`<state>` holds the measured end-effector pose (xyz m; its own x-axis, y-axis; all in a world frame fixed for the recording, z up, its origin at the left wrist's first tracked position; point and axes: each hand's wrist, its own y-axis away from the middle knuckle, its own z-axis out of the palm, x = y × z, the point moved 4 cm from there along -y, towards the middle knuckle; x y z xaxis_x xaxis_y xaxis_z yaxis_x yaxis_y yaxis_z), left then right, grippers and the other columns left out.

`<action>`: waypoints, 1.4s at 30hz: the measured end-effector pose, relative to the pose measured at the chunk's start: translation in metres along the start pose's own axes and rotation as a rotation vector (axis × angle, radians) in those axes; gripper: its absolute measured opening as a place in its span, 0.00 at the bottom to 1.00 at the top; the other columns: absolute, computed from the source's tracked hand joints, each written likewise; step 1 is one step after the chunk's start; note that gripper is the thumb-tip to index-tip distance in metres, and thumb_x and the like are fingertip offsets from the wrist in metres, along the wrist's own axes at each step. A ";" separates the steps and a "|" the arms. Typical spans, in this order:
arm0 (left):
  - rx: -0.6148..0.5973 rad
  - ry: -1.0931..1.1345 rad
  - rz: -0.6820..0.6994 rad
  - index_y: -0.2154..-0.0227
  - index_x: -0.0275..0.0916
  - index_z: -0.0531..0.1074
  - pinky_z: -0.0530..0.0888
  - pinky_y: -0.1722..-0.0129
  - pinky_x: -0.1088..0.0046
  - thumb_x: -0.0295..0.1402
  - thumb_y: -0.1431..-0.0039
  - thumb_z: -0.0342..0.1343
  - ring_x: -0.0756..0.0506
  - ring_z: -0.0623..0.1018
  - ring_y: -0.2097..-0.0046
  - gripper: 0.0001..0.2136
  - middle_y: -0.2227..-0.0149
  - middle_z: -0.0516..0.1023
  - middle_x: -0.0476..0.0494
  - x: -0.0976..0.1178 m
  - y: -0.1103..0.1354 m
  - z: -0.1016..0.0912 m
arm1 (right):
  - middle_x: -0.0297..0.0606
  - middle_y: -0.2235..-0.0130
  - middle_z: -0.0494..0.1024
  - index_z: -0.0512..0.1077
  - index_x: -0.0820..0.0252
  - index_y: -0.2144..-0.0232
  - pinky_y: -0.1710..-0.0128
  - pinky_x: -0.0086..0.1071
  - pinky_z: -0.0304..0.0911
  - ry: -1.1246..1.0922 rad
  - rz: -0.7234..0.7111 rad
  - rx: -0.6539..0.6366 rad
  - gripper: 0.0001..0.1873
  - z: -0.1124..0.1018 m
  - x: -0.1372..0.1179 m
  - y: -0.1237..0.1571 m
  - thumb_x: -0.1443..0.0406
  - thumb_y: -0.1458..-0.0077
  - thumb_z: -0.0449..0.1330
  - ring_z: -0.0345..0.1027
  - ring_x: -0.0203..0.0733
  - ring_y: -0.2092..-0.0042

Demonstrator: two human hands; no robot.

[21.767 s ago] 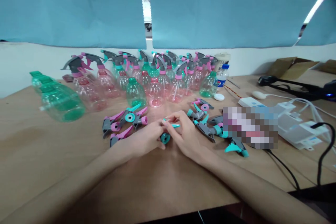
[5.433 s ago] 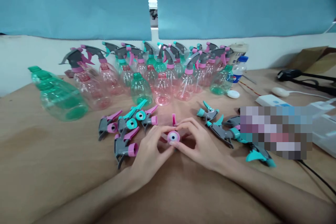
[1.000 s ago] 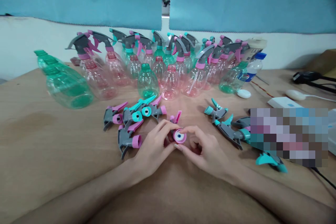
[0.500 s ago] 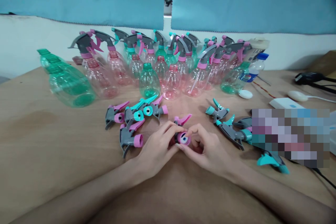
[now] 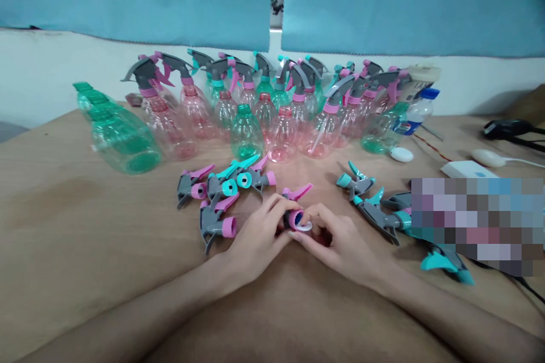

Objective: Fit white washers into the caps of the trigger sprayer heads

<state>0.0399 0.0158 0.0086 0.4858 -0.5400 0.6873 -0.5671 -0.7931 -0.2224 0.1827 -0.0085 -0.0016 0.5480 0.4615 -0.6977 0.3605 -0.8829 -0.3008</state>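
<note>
Left hand nearly closed, fingers bent over the top and thumb below, and tucked in its hold is a spray head: pink collar poking out at the fingertips, mouth turned toward the right hand, pink trigger jutting out just beyond the fingers. Across to that right hand, half curled, index finger bent down onto a white disc that sits tilted at the collar's mouth, thumb just under it; whether those two pinch the disc or only touch it, we can't tell. Both thumb tips sit close together, right below the collar. Out to the left of the left hand, a cluster of loose spray heads, the nearest one's collar facing the fingers. Beyond and right of the right hand, turquoise-trimmed spray heads lie on the table, apart from the fingers. And straight out past both hands, a pink bottle stands open-necked, a green bottle just to its left, spray-topped bottles ranged around and behind them.
</note>
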 end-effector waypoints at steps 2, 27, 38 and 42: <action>0.001 0.002 -0.008 0.59 0.40 0.67 0.69 0.63 0.72 0.24 0.43 0.55 0.47 0.71 0.62 0.10 0.59 0.68 0.46 0.000 0.000 0.000 | 0.26 0.79 0.64 0.65 0.59 0.65 0.78 0.25 0.52 0.001 -0.004 0.006 0.05 -0.002 -0.001 0.000 0.63 0.43 0.57 0.58 0.31 0.78; 0.037 0.016 -0.007 0.60 0.40 0.67 0.70 0.64 0.71 0.28 0.42 0.56 0.46 0.72 0.62 0.07 0.60 0.70 0.46 0.000 0.001 -0.002 | 0.35 0.71 0.73 0.70 0.59 0.70 0.74 0.27 0.63 -0.123 0.069 0.123 0.06 -0.014 -0.011 -0.005 0.65 0.43 0.56 0.66 0.35 0.72; 0.050 0.011 -0.010 0.60 0.40 0.67 0.69 0.66 0.72 0.27 0.42 0.56 0.48 0.71 0.65 0.07 0.61 0.70 0.47 -0.001 0.002 -0.002 | 0.38 0.69 0.74 0.75 0.59 0.67 0.73 0.28 0.65 -0.154 0.060 0.137 0.10 -0.015 -0.008 -0.003 0.67 0.41 0.53 0.70 0.39 0.68; 0.064 -0.001 -0.015 0.60 0.40 0.67 0.70 0.63 0.70 0.27 0.42 0.56 0.47 0.71 0.63 0.08 0.61 0.70 0.47 -0.001 0.001 -0.003 | 0.39 0.67 0.74 0.76 0.58 0.65 0.73 0.29 0.65 -0.164 0.045 0.153 0.10 -0.014 -0.008 -0.003 0.68 0.44 0.54 0.71 0.40 0.65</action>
<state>0.0369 0.0161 0.0101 0.4947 -0.5282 0.6902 -0.5158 -0.8176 -0.2560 0.1877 -0.0084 0.0141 0.4261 0.4120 -0.8054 0.2132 -0.9109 -0.3532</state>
